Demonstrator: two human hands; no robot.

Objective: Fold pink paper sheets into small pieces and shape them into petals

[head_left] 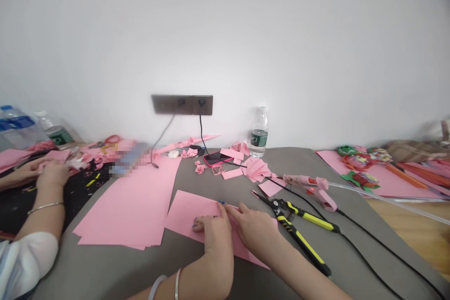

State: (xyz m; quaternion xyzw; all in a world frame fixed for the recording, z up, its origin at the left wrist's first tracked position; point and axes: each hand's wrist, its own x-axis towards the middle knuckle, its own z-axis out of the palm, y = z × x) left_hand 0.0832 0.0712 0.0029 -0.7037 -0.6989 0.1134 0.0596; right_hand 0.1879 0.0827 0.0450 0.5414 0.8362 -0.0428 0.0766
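Where both hands are set: at the lower centre of the frame, a pink sheet (pixel 183 208) is laid aslant on the grey tabletop (pixel 295 159) and is partly covered by the fingers.
Left hand (pixel 216 232): the index finger is extended toward the sheet's upper edge; the other visible fingers are bent and spread apart from it, over the paper.
Right hand (pixel 258 232): the visible fingers are held slightly apart; the index tip is placed just beside the left index tip.
Sheet under fingers: paper is found beneath both hands, its left end exposed beyond the left fingers; whether a fold is being pressed cannot be told.
Paper stack (pixel 130 208): loosely squared pink sheets are seen left of centre.
Pliers (pixel 303 243): yellow-and-black handles are spread, right of the right hand.
Glue gun (pixel 320 192): laid on its side, right of centre, with a red light shown.
Co-worker's hands (pixel 52 174): pink paper is handled at the far left.
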